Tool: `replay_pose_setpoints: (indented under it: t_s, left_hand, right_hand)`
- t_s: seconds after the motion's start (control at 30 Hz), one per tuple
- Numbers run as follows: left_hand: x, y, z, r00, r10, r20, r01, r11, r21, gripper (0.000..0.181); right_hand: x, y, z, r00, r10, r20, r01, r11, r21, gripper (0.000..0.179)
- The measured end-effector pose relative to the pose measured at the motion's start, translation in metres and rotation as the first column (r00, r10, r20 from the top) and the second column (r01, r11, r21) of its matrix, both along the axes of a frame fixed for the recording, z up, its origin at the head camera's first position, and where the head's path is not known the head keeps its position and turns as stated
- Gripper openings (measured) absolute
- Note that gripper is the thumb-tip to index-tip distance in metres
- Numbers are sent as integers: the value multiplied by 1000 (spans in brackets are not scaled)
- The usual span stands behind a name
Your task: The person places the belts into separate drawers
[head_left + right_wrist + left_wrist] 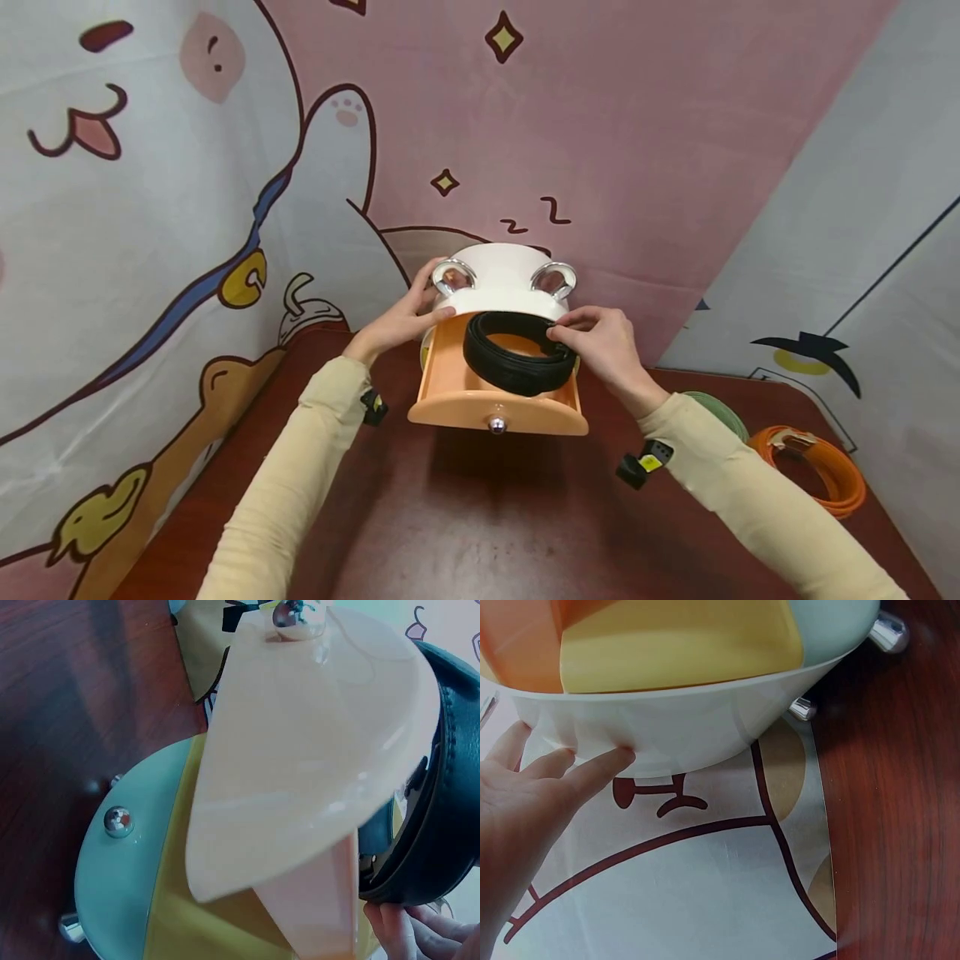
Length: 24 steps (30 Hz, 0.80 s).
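Observation:
A small white drawer cabinet (501, 271) with two shiny ring-shaped ears stands on the table. Its orange top drawer (457, 408), with a round metal knob, is pulled out toward me. My right hand (606, 343) pinches a coiled black belt (517, 372) at its right side, and the coil lies over the drawer, partly inside its outline. In the right wrist view, my fingers (397, 930) are at the belt's edge. My left hand (401, 321) rests on the cabinet's left side, fingertips against the white shell (667, 724) in the left wrist view.
On the right of the dark red table (480, 533) lie a coiled green belt (717, 408), partly hidden by my right sleeve, and a coiled orange belt (836, 467). Below the orange drawer are a yellow drawer (682, 645) and a green one (127, 862). A printed cloth (600, 125) hangs behind.

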State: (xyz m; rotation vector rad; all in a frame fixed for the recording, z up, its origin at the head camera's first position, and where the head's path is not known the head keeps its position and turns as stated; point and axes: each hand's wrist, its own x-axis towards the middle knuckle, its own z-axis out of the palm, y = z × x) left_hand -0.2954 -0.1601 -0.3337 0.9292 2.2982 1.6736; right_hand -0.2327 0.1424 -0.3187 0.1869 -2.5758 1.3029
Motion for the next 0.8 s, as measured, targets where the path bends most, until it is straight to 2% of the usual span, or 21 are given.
replay_pose_setpoints:
  t_s: [0.07, 0.27, 0.37, 0.63, 0.8]
  left_hand:
    - [0, 0, 0, 1000, -2, 0, 2, 1000, -3, 79]
    - [-14, -5, -17, 1000, 13, -9, -13, 1000, -10, 79]
    - [-16, -5, -19, 1000, -1, -21, 1, 1000, 2, 79]
    - [-15, -5, -17, 1000, 13, -22, -13, 1000, -8, 80]
    - [-7, -2, -8, 1000, 3, -19, -3, 1000, 0, 79]
  right_hand:
    - [0, -2, -1, 1000, -2, -11, 2, 1000, -2, 22]
    - [-1, -7, -5, 999, -21, -34, 21, 1000, 14, 21]
    - [-1, -8, -8, 998, -35, -56, 37, 998, 44, 21]
    - [5, -13, -16, 986, -33, -162, 50, 994, 102, 24]
    - [6, -15, -20, 978, -13, -209, 35, 994, 103, 25]
